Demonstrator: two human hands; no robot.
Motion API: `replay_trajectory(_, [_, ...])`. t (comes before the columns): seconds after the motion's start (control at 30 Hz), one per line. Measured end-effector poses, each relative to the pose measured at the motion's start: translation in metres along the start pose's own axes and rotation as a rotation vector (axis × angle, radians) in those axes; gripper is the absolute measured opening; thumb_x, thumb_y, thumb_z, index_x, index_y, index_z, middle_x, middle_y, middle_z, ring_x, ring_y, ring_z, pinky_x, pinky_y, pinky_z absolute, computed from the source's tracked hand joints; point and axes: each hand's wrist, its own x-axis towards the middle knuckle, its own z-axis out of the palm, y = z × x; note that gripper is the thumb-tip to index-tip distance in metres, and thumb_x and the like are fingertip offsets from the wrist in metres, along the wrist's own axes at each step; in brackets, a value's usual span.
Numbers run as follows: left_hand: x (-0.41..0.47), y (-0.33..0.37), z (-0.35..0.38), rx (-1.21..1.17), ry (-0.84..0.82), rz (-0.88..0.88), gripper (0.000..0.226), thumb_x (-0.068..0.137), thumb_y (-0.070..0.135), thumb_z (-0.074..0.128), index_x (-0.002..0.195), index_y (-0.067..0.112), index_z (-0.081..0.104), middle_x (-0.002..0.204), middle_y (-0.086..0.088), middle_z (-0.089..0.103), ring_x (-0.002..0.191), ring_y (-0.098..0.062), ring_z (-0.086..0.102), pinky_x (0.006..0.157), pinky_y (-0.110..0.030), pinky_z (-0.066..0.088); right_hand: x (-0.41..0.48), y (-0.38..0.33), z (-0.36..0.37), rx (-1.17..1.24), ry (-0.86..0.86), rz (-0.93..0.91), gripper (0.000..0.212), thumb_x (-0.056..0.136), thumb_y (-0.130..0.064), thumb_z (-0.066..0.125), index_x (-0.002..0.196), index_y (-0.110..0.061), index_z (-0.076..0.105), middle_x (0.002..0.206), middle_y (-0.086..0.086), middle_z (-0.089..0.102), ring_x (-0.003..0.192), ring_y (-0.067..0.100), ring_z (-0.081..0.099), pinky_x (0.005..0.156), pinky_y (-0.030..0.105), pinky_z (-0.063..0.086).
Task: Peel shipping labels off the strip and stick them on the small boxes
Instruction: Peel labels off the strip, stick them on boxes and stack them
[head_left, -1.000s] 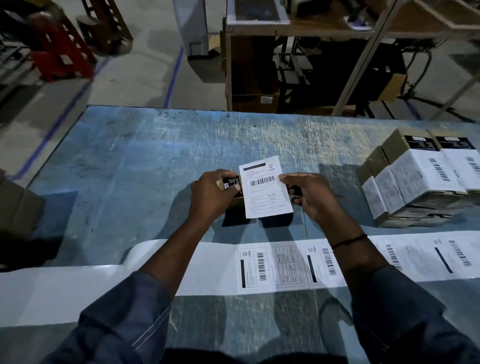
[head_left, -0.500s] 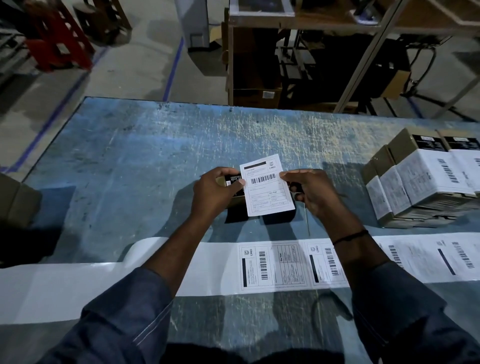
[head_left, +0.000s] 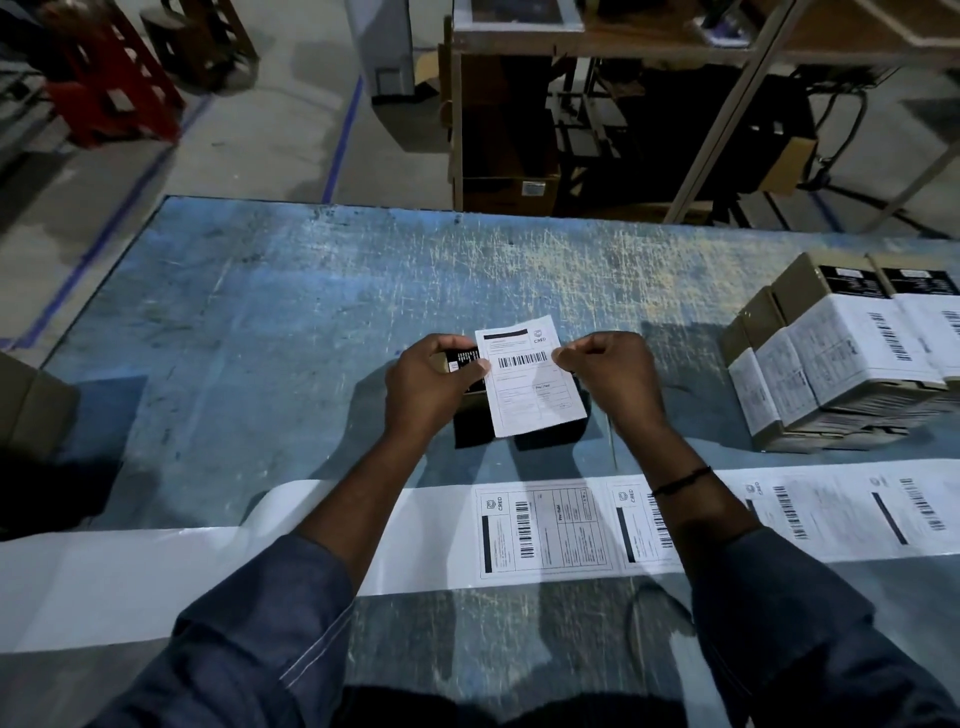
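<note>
A white shipping label (head_left: 532, 382) with a barcode lies over a small box (head_left: 462, 358) in the middle of the blue table (head_left: 260, 322). My left hand (head_left: 428, 384) grips the box's left side, thumb on the label's left edge. My right hand (head_left: 610, 371) pinches the label's right edge, its fingers curled. Most of the box is hidden under the label and my hands. The label strip (head_left: 545, 530) runs across the table in front of me, under both forearms, with several printed labels on it and bare backing (head_left: 104, 582) to the left.
A stack of small boxes (head_left: 852, 358) with labels stuck on stands at the table's right edge. A brown carton (head_left: 31, 410) sits off the left edge. Beyond the far edge are wooden shelves (head_left: 597, 104) and a red rack (head_left: 109, 83) on the floor.
Both hands stay on the box and label. The label sits a little flatter over the box, and my right hand's fingers have curled tighter at its right edge.
</note>
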Motion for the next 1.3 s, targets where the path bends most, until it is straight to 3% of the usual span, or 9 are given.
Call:
replay_trajectory(0.37, [-0.002,-0.001,0.0,-0.046,-0.004,-0.012,0.023,0.073,0.033,0.089,0.091,0.035,0.075,0.1,0.019,0.077,0.098,0.0,0.071,0.096,-0.04,0.058,-0.008,-0.002,0.008,-0.126,0.11,-0.017,0.018,0.081,-0.029,0.082,0.082,-0.014,0.073,0.075,-0.009,0.069,0.073,0.007,0.065,0.056,0.012,0.039])
replay_trajectory(0.5, [-0.002,-0.003,0.0,-0.086,-0.027,-0.046,0.032,0.064,0.045,0.086,0.094,0.038,0.076,0.101,0.019,0.077,0.1,-0.007,0.074,0.092,-0.048,0.06,0.004,0.01,0.0,0.119,0.029,0.171,0.048,0.065,-0.041,0.091,0.079,-0.013,0.054,0.067,0.007,0.058,0.05,0.018,0.047,0.049,0.024,0.033])
replay_trajectory(0.63, [-0.002,-0.003,0.0,-0.071,-0.033,-0.034,0.033,0.065,0.046,0.086,0.096,0.039,0.075,0.102,0.02,0.077,0.101,-0.006,0.073,0.092,-0.048,0.06,0.005,0.013,-0.005,0.225,-0.09,0.344,0.04,0.067,-0.035,0.092,0.066,-0.016,0.056,0.061,0.01,0.053,0.049,0.018,0.038,0.045,0.024,0.028])
replay_trajectory(0.77, [-0.006,-0.001,-0.002,0.071,0.012,0.06,0.033,0.065,0.056,0.077,0.094,0.041,0.071,0.105,0.018,0.075,0.101,-0.002,0.069,0.092,-0.037,0.058,-0.019,-0.003,0.009,-0.389,0.24,-0.31,0.018,0.085,-0.016,0.074,0.1,-0.016,0.065,0.098,0.002,0.068,0.094,0.023,0.06,0.077,0.032,0.043])
replay_trajectory(0.87, [-0.008,-0.001,-0.003,0.095,0.017,0.086,0.032,0.066,0.055,0.075,0.094,0.041,0.071,0.104,0.019,0.075,0.1,-0.002,0.069,0.091,-0.03,0.055,-0.047,-0.014,0.033,-0.631,0.046,-0.789,0.034,0.095,-0.019,0.054,0.125,-0.012,0.066,0.127,0.009,0.068,0.124,0.03,0.057,0.106,0.046,0.041])
replay_trajectory(0.97, [-0.006,-0.004,-0.003,0.035,-0.018,0.093,0.02,0.074,0.034,0.077,0.094,0.035,0.073,0.101,0.016,0.076,0.099,0.0,0.071,0.095,-0.029,0.056,-0.068,-0.005,0.058,-0.758,-0.311,-0.727,0.066,0.104,-0.046,0.019,0.156,-0.009,0.038,0.164,0.01,0.036,0.155,0.021,0.027,0.128,0.049,0.01])
replay_trajectory(1.07, [-0.006,-0.005,-0.005,0.031,-0.013,0.112,0.023,0.075,0.039,0.079,0.097,0.033,0.075,0.102,0.019,0.076,0.099,0.004,0.07,0.097,-0.035,0.056,-0.073,0.011,0.058,-0.893,-0.287,-0.708,0.075,0.106,-0.056,0.009,0.164,-0.01,0.013,0.172,0.008,0.008,0.159,0.017,0.003,0.129,0.046,0.002])
replay_trajectory(1.2, [-0.005,-0.006,-0.003,0.031,-0.022,0.085,0.036,0.066,0.055,0.079,0.098,0.038,0.074,0.103,0.02,0.075,0.1,-0.001,0.07,0.094,-0.043,0.058,-0.066,0.015,0.042,-0.957,-0.257,-0.667,0.074,0.106,-0.057,0.006,0.164,-0.013,0.014,0.172,0.004,0.006,0.159,0.015,0.002,0.128,0.047,0.0])
replay_trajectory(1.3, [-0.008,0.001,-0.003,0.258,0.068,0.18,0.038,0.071,0.052,0.08,0.106,0.041,0.067,0.122,0.016,0.063,0.116,-0.013,0.061,0.101,-0.044,0.052,-0.052,0.004,0.035,-0.873,-0.259,-0.645,0.07,0.106,-0.052,0.007,0.159,-0.016,0.033,0.168,0.002,0.027,0.157,0.013,0.018,0.128,0.048,0.001])
